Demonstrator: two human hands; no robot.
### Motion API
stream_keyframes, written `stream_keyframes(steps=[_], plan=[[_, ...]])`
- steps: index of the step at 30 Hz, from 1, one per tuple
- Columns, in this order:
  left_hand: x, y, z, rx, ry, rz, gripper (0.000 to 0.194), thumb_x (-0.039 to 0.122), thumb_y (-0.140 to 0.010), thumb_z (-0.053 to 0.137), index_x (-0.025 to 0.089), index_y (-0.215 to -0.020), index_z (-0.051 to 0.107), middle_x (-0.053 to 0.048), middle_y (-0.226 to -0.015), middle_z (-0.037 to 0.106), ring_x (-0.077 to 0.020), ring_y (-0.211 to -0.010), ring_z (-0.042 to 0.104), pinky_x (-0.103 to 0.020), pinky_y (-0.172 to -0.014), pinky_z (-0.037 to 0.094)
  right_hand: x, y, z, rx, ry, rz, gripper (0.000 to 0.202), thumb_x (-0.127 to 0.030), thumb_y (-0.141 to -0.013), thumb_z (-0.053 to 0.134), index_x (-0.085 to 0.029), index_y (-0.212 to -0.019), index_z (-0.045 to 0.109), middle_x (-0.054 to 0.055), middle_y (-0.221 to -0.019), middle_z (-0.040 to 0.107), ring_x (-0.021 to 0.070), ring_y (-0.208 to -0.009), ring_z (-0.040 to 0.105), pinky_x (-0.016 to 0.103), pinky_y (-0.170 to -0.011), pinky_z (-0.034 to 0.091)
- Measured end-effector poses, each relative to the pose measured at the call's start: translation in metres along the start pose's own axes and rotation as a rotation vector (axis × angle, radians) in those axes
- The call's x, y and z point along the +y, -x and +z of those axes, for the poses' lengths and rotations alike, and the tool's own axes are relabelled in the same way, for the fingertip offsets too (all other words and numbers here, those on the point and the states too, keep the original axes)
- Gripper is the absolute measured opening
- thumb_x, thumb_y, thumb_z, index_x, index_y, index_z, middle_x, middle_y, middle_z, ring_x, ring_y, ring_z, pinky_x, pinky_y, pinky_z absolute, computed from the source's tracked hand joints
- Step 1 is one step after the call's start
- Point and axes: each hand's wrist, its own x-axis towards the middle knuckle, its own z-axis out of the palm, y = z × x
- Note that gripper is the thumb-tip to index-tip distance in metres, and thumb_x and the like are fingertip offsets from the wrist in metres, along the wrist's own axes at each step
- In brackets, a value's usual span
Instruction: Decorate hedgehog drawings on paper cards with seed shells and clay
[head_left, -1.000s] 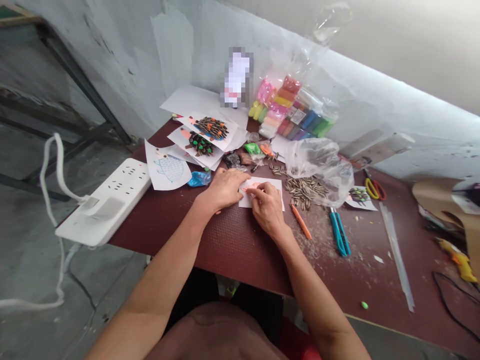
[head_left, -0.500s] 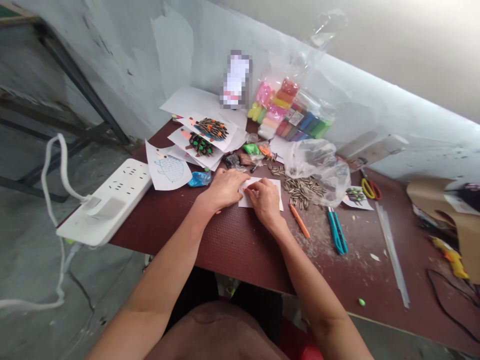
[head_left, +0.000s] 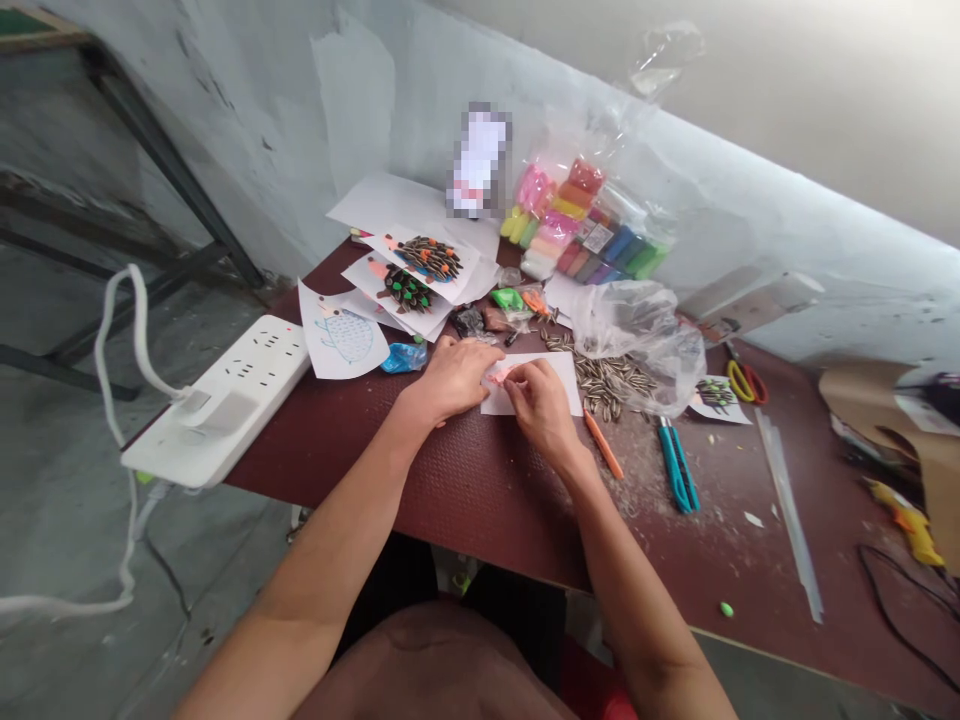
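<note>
A small white sheet of paper lies on the dark red table in front of me. On its left part shows a flat pink patch, which looks like modelling clay. My left hand rests over the sheet's left edge, fingers stretched out flat. Over the pink patch, my right hand has thumb and fingertips pinched together; what is between them is hidden. Striped sunflower seeds lie heaped just right of the paper. Close to my right wrist is a slim orange tool.
Seed-covered hedgehog pictures and a blue hedgehog drawing lie at left, near a white power strip. Clay packs stand against the wall. A teal-handled cutter, scissors and a yellow glue gun lie at right.
My right hand has shifted slightly to the right and more of the paper and the pink patch shows. My left hand stays on the paper's edge. The view has moved slightly.
</note>
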Motion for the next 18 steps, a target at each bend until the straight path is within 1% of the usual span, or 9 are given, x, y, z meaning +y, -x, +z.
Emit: stream_keyframes(steps=[2, 5, 7, 9, 11, 13, 15, 18], plan=[[-0.001, 0.000, 0.001, 0.003, -0.005, 0.004, 0.048, 0.013, -0.083, 0.062, 0.023, -0.130, 0.065, -0.009, -0.136, 0.069, -0.0295, -0.130, 0.058, -0.044, -0.105, 0.040, -0.001, 0.008, -0.007, 0.056, -0.134, 0.007, 0.015, -0.028, -0.095, 0.055, -0.021, -0.083, 0.063, 0.006, -0.094, 0.065, 0.0192, -0.082, 0.057, 0.033, -0.078, 0.046], [-0.001, 0.001, 0.001, 0.005, -0.011, 0.010, 0.050, 0.012, -0.083, 0.062, 0.023, -0.131, 0.064, -0.009, -0.138, 0.068, -0.0288, -0.131, 0.058, -0.043, -0.106, 0.039, -0.004, 0.018, -0.014, 0.076, -0.297, 0.088, 0.017, -0.032, -0.093, 0.056, -0.021, -0.081, 0.061, 0.003, -0.082, 0.066, 0.0169, -0.074, 0.056, 0.031, -0.072, 0.045], [-0.001, 0.001, 0.000, -0.002, -0.006, 0.013, 0.051, 0.012, -0.084, 0.061, 0.022, -0.133, 0.063, -0.009, -0.140, 0.067, -0.0287, -0.133, 0.057, -0.043, -0.107, 0.039, -0.006, 0.023, -0.015, 0.044, -0.383, 0.149, 0.017, -0.034, -0.091, 0.059, -0.021, -0.080, 0.061, 0.000, -0.076, 0.064, 0.0151, -0.067, 0.054, 0.029, -0.066, 0.043], [-0.001, 0.001, -0.001, -0.007, 0.003, 0.019, 0.051, 0.012, -0.084, 0.061, 0.021, -0.134, 0.063, -0.010, -0.141, 0.066, -0.0287, -0.134, 0.056, -0.044, -0.109, 0.038, -0.006, 0.027, -0.014, -0.005, -0.439, 0.180, 0.014, -0.034, -0.087, 0.063, -0.021, -0.083, 0.063, -0.001, -0.074, 0.064, 0.0140, -0.064, 0.052, 0.028, -0.063, 0.042], [-0.001, 0.001, -0.002, -0.010, 0.006, 0.026, 0.052, 0.011, -0.084, 0.060, 0.021, -0.135, 0.063, -0.010, -0.141, 0.066, -0.0288, -0.134, 0.056, -0.044, -0.110, 0.038, -0.007, 0.030, -0.014, -0.056, -0.469, 0.182, 0.013, -0.033, -0.085, 0.064, -0.021, -0.089, 0.068, 0.000, -0.077, 0.067, 0.0146, -0.066, 0.055, 0.028, -0.064, 0.043], [-0.001, 0.001, -0.002, -0.009, 0.006, 0.032, 0.052, 0.011, -0.084, 0.060, 0.021, -0.135, 0.063, -0.010, -0.141, 0.066, -0.0288, -0.134, 0.056, -0.044, -0.109, 0.039, -0.008, 0.031, -0.016, -0.106, -0.492, 0.174, 0.016, -0.034, -0.086, 0.063, -0.022, -0.091, 0.071, 0.001, -0.081, 0.071, 0.0162, -0.072, 0.060, 0.029, -0.070, 0.046], [-0.002, 0.001, -0.002, -0.004, 0.008, 0.035, 0.051, 0.011, -0.084, 0.061, 0.019, -0.134, 0.063, -0.011, -0.141, 0.066, -0.0289, -0.134, 0.057, -0.044, -0.110, 0.039, -0.007, 0.031, -0.019, -0.128, -0.521, 0.186, 0.019, -0.037, -0.088, 0.062, -0.021, -0.085, 0.072, 0.001, -0.080, 0.072, 0.0167, -0.074, 0.061, 0.030, -0.072, 0.047], [-0.002, 0.001, -0.002, 0.021, 0.024, 0.043, 0.044, 0.016, -0.087, 0.061, 0.018, -0.132, 0.066, -0.012, -0.139, 0.067, -0.0288, -0.131, 0.059, -0.044, -0.110, 0.040, -0.005, 0.027, -0.022, -0.110, -0.583, 0.234, 0.029, -0.044, -0.089, 0.063, -0.019, -0.076, 0.070, 0.001, -0.071, 0.068, 0.0138, -0.063, 0.055, 0.027, -0.063, 0.044]])
